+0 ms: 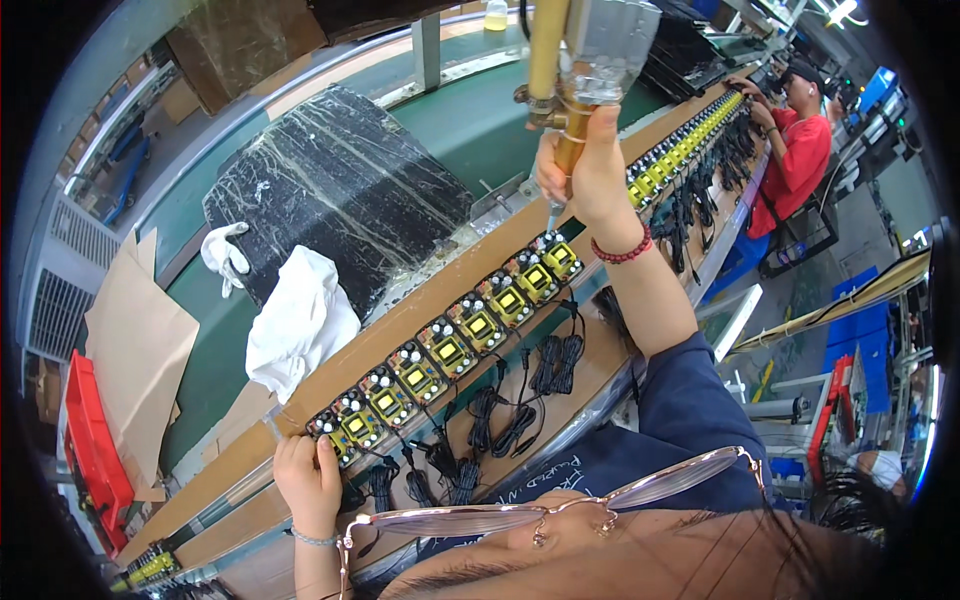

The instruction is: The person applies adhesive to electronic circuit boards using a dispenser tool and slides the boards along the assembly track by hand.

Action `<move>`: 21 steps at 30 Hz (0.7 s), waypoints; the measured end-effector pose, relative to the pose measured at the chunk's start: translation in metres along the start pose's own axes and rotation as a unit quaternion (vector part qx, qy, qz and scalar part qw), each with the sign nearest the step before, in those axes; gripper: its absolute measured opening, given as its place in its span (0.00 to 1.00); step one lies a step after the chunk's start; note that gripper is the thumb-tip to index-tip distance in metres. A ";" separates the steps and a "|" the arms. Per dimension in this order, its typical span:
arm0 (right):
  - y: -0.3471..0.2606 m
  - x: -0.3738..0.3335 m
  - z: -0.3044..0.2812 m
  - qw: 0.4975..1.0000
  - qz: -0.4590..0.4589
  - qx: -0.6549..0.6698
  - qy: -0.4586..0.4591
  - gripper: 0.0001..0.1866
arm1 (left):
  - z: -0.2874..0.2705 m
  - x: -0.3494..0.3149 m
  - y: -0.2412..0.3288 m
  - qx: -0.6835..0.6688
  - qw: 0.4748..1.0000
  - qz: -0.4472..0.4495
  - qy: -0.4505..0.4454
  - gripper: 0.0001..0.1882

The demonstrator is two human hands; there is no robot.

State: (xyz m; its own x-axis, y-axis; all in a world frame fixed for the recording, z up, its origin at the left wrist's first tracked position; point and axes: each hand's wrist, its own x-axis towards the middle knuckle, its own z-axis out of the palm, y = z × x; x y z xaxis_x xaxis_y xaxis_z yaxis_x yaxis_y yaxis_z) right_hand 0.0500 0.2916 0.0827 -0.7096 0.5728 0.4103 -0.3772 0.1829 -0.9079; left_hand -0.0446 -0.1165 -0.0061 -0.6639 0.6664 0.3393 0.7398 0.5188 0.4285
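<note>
Head view: the tabletop is carrying a diagonal row of circuit boards, closely aligned and apparently arranged for easy reach, while coiled black cables are lying along the near side, presumably clear of the components. The amber dispenser is hanging nearly vertical, likely to direct its nozzle tip downward at the far end of the nearer row. The right hand is clamping its grip around the dispenser; the left hand is resting at the row's near-left end, possibly steadying it, its grip state indeterminable.
</note>
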 end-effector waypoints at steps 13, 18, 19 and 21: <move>-0.002 -0.002 -0.001 0.998 0.025 -0.049 0.036 0.46 | -0.001 0.000 0.002 -0.002 1.000 0.003 -0.002 0.14; 0.004 -0.001 0.001 0.999 0.016 -0.006 0.029 0.40 | -0.003 0.000 0.003 -0.005 1.000 -0.011 -0.004 0.14; 0.008 -0.001 0.001 0.999 0.012 -0.007 0.033 0.40 | -0.003 -0.001 0.003 -0.007 1.000 -0.017 -0.006 0.14; 0.013 -0.002 0.000 0.999 0.013 -0.004 0.043 0.40 | -0.004 0.002 -0.001 -0.003 1.000 -0.011 0.002 0.14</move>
State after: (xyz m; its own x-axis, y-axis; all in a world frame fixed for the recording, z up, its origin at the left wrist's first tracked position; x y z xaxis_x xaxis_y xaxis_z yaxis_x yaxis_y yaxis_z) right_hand 0.0463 0.2925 0.0698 -0.6651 0.6445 0.3770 -0.3540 0.1723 -0.9192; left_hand -0.0469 -0.1178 -0.0023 -0.6802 0.6528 0.3335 0.7245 0.5296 0.4411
